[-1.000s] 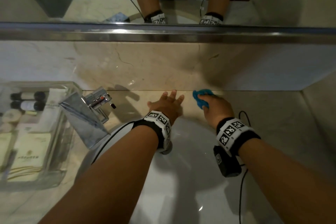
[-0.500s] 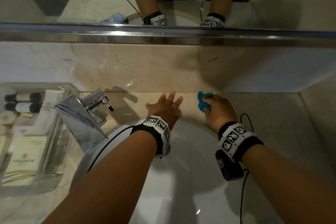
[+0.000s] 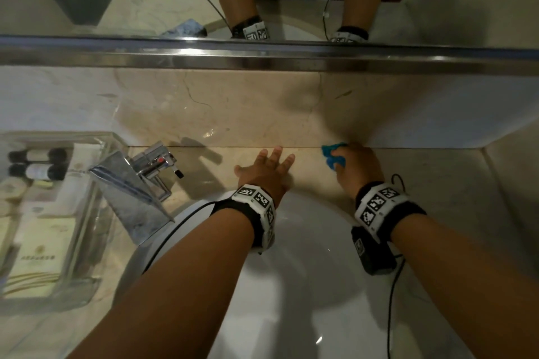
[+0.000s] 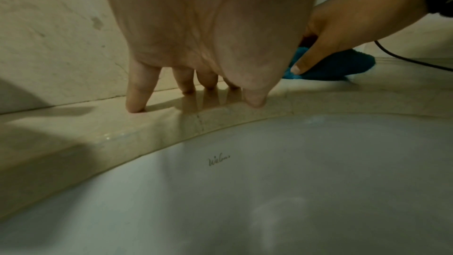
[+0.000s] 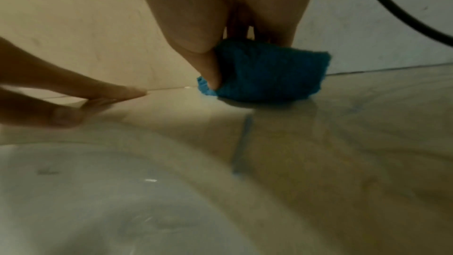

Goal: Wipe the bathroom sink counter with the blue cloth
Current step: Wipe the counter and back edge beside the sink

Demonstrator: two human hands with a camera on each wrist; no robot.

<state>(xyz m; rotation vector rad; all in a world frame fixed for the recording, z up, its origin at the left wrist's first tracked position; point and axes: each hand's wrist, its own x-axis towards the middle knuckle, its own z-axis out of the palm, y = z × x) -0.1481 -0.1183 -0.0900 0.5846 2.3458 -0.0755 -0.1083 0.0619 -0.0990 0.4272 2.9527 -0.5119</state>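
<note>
The blue cloth (image 3: 332, 156) is bunched up on the beige marble counter (image 3: 431, 183), at the back where it meets the wall. My right hand (image 3: 354, 167) grips the blue cloth (image 5: 267, 74) from above and presses it onto the counter (image 5: 343, 123), thumb tucked into its left side. My left hand (image 3: 267, 169) lies flat with fingers spread on the counter strip behind the white sink basin (image 3: 291, 285), just left of the cloth. In the left wrist view the fingertips (image 4: 134, 104) touch the counter (image 4: 73, 123), with the blue cloth (image 4: 343, 65) at right.
A chrome faucet (image 3: 137, 181) stands left of the basin. Further left, a clear tray (image 3: 58, 213) holds small bottles and toiletry packets. A mirror with a metal ledge (image 3: 262, 55) runs above the backsplash. A wall closes the counter on the right.
My right hand has slid the cloth a little to the right along the back of the counter. The left hand has stayed planted.
</note>
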